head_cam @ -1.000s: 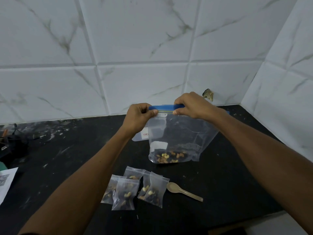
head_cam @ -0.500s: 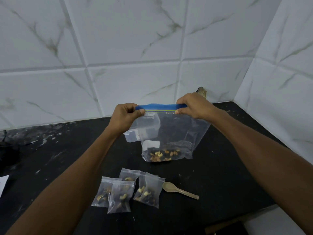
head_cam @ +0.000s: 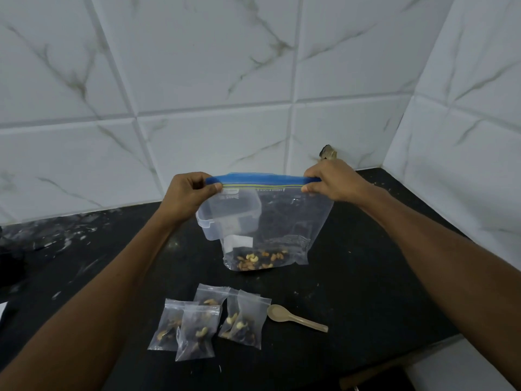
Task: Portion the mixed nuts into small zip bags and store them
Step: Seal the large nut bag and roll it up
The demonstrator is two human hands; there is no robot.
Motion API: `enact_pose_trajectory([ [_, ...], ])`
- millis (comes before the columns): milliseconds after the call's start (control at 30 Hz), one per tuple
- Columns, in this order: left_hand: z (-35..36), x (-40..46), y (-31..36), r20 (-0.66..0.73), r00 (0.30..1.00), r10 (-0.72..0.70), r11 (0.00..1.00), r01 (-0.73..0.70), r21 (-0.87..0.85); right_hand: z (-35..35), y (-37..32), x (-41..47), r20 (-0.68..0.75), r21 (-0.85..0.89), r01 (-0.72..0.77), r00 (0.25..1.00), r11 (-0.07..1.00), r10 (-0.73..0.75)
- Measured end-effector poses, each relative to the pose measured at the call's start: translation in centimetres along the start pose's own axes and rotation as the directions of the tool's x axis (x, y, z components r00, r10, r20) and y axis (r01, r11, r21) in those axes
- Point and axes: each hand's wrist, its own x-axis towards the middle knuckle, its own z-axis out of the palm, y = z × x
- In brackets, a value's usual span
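Note:
I hold a large clear zip bag (head_cam: pixel 284 221) upright above the black counter (head_cam: pixel 366 277). A few mixed nuts (head_cam: pixel 259 261) lie in its bottom. My left hand (head_cam: pixel 186 197) pinches the left end of its blue zip strip (head_cam: pixel 262 180), and my right hand (head_cam: pixel 332 179) pinches the right end. Several small zip bags with nuts (head_cam: pixel 208 320) lie flat on the counter nearer to me. Beside them on the right lies a beige spoon (head_cam: pixel 296 317).
A clear plastic container (head_cam: pixel 208 224) stands behind the large bag, seen through it. White marble-look tiled walls (head_cam: pixel 225 80) meet in a corner at the right. A small brown object (head_cam: pixel 327 153) sits at the wall base. The counter's front edge (head_cam: pixel 423 351) runs at the lower right.
My two hands have moved apart along the blue strip, the left one leftward and the right one rightward. The strip now shows much wider between them.

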Motion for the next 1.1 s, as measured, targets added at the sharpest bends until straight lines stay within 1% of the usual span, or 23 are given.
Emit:
enact_pose_trajectory([
  [67,0.0,0.4,0.3,0.0,1.0,0.016,0.996,-0.016,0.084,0.1,-0.3,0.0,-0.022,0.049,-0.001,1.0,0.999,0.002],
  [100,0.0,0.5,0.6,-0.01,0.999,0.042,0.988,-0.04,0.15,0.1,-0.4,0.0,-0.017,0.09,-0.004,1.0,0.996,0.006],
  [133,0.2,0.6,1.1,-0.027,0.995,0.097,0.964,-0.087,0.251,0.1,-0.4,0.0,-0.008,0.125,-0.008,1.0,0.992,0.009],
  [167,0.6,0.6,1.8,-0.032,0.983,0.179,0.907,-0.153,0.393,0.1,-0.4,0.1,0.0,0.143,-0.012,1.0,0.99,0.012],
  [200,1.3,0.7,2.6,-0.006,0.96,0.282,0.806,-0.233,0.544,0.1,-0.4,0.2,0.003,0.156,-0.018,1.0,0.988,0.017],
  [233,2.3,0.7,3.7,0.05,0.922,0.384,0.672,-0.317,0.669,0.2,-0.5,0.3,0.003,0.166,-0.022,1.0,0.986,0.022],
  [267,3.6,0.7,4.8,0.132,0.887,0.443,0.546,-0.384,0.744,0.2,-0.7,0.3,0.0,0.171,-0.026,1.0,0.985,0.026],
  [300,4.9,0.8,5.9,0.212,0.869,0.447,0.456,-0.425,0.782,0.3,-0.9,0.4,-0.006,0.169,-0.024,1.0,0.985,0.025],
  [333,6.3,1.1,6.8,0.274,0.867,0.416,0.4,-0.445,0.801,0.3,-1.1,0.5,-0.017,0.166,-0.021,1.0,0.986,0.024],
  [400,8.8,1.6,8.2,0.355,0.877,0.325,0.335,-0.458,0.824,0.4,-1.3,0.4,-0.048,0.175,-0.014,0.999,0.984,0.023],
  [433,9.7,1.8,8.7,0.378,0.88,0.287,0.33,-0.461,0.823,0.4,-1.3,0.3,-0.064,0.188,-0.01,0.998,0.982,0.022],
  [500,11.0,2.3,9.2,0.395,0.884,0.252,0.363,-0.464,0.808,0.3,-0.9,-0.2,-0.077,0.223,-0.017,0.996,0.975,0.035],
  [533,11.1,2.5,9.3,0.396,0.884,0.248,0.374,-0.464,0.803,0.3,-0.5,-0.6,-0.073,0.246,-0.032,0.996,0.969,0.051],
  [633,10.7,3.0,9.2,0.409,0.877,0.252,0.362,-0.477,0.801,-0.1,1.2,-1.9,-0.075,0.319,-0.075,0.992,0.945,0.104],
  [733,10.4,3.4,9.0,0.408,0.881,0.241,0.405,-0.473,0.783,-0.3,1.8,-2.6,-0.092,0.304,-0.084,0.989,0.949,0.117],
  [833,10.9,3.5,9.0,0.407,0.885,0.225,0.419,-0.465,0.78,0.0,1.7,-2.8,-0.118,0.277,-0.106,0.983,0.955,0.143],
  [933,11.6,3.6,9.3,0.424,0.884,0.197,0.459,-0.465,0.757,0.1,1.6,-3.1,-0.13,0.315,-0.111,0.979,0.942,0.159],
  [1000,12.5,3.5,9.7,0.426,0.883,0.196,0.482,-0.465,0.742,0.0,1.5,-3.0,-0.116,0.345,-0.11,0.981,0.932,0.158],
  [1100,13.3,3.5,9.9,0.427,0.877,0.222,0.47,-0.48,0.741,-0.1,1.5,-3.0,-0.073,0.356,-0.104,0.988,0.928,0.139],
])
